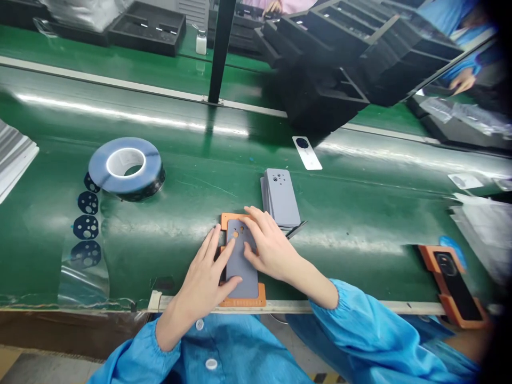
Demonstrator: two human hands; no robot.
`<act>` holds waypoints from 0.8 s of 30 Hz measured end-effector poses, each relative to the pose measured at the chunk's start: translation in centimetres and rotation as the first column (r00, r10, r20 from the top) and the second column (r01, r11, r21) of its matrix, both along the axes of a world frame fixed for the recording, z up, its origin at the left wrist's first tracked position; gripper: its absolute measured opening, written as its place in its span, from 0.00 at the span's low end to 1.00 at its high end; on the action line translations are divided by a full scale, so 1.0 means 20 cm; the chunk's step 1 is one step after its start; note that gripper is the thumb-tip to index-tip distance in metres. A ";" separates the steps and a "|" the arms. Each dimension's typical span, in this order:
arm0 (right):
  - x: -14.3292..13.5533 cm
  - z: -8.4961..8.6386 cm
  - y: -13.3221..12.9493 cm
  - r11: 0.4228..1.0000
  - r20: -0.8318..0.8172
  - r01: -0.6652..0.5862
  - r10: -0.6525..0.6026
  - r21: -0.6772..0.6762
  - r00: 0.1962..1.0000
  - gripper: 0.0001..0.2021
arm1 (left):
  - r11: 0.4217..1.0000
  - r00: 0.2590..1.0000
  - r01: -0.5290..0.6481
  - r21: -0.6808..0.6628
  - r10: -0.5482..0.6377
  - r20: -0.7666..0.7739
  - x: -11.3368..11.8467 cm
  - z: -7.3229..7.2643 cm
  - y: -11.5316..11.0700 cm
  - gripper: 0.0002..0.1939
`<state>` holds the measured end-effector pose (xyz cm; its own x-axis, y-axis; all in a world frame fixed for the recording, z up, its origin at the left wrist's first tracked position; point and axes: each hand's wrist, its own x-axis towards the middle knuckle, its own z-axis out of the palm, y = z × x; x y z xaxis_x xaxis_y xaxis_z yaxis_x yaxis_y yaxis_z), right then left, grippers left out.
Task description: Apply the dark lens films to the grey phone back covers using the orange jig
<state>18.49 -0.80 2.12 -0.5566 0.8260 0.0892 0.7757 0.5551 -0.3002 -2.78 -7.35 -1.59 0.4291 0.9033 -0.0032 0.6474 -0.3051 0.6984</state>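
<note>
A grey phone back panel (pixel 245 269) with camera holes lies in an orange fixture (pixel 244 302) at the table's near edge. My left hand (pixel 206 269) rests along its left side, fingers outstretched and thumb over the panel. From the right, my right hand (pixel 269 242) reaches over the panel's upper part, fingers spread and tips near its top edge. Just beyond the right hand sits a stack of similar grey panels (pixel 283 197). A dark thin tool (pixel 296 229) lies by the stack's lower corner, its kind unclear.
To the left stands a roll of blue tape (pixel 148 176), its clear strip carrying dark camera-shaped stickers (pixel 86 226). A white card (pixel 307 153) lies behind the stack. Black trays (pixel 328 96) are piled at the back. Another orange fixture (pixel 460 309) holds a dark phone at right.
</note>
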 end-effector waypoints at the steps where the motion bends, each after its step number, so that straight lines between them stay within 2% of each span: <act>1: -0.01 -0.01 -0.01 1.000 0.035 0.002 -0.003 0.004 0.999 0.27 | 1.000 1.000 0.013 0.025 -0.012 -0.013 0.00 0.00 0.00 0.41; 4: -0.02 -0.06 -0.07 0.999 0.083 0.003 -0.006 0.036 0.996 0.32 | 0.997 0.999 0.025 0.073 -0.023 -0.033 0.00 -0.01 0.00 0.40; 8: -0.05 -0.14 -0.16 0.994 0.077 -0.050 0.043 0.092 0.996 0.38 | 0.997 0.999 0.024 0.072 -0.020 -0.049 0.01 -0.01 0.00 0.41; 11: -0.08 -0.19 -0.20 0.996 0.071 -0.004 -0.002 0.087 0.997 0.39 | 0.998 0.998 0.023 0.060 -0.019 -0.063 0.01 -0.02 -0.01 0.43; 14: -0.10 -0.21 -0.20 0.997 0.043 0.042 -0.045 0.066 0.998 0.40 | 0.998 0.999 0.021 0.054 -0.019 -0.044 0.01 -0.02 -0.01 0.44; 19: -0.07 -0.20 -0.20 0.999 -0.100 0.037 -0.033 0.037 0.994 0.39 | 0.999 1.000 0.002 0.045 -0.002 -0.004 0.01 -0.05 -0.01 0.44; 21: -0.07 -0.19 -0.23 0.989 -0.185 0.126 -0.111 0.073 0.977 0.36 | 0.997 0.999 -0.035 0.066 0.034 0.024 0.01 -0.06 -0.02 0.43; 24: -0.06 -0.18 -0.32 0.927 -0.271 0.361 -0.322 0.105 0.907 0.30 | 0.987 0.989 -0.130 0.092 0.122 0.089 0.02 -0.06 -0.05 0.34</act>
<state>17.25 -7.12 -1.41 -0.1872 0.9276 0.3234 0.8385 0.3224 -0.4394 -2.46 -8.36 -2.73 0.3070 0.9444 0.1179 0.6265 -0.2938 0.7219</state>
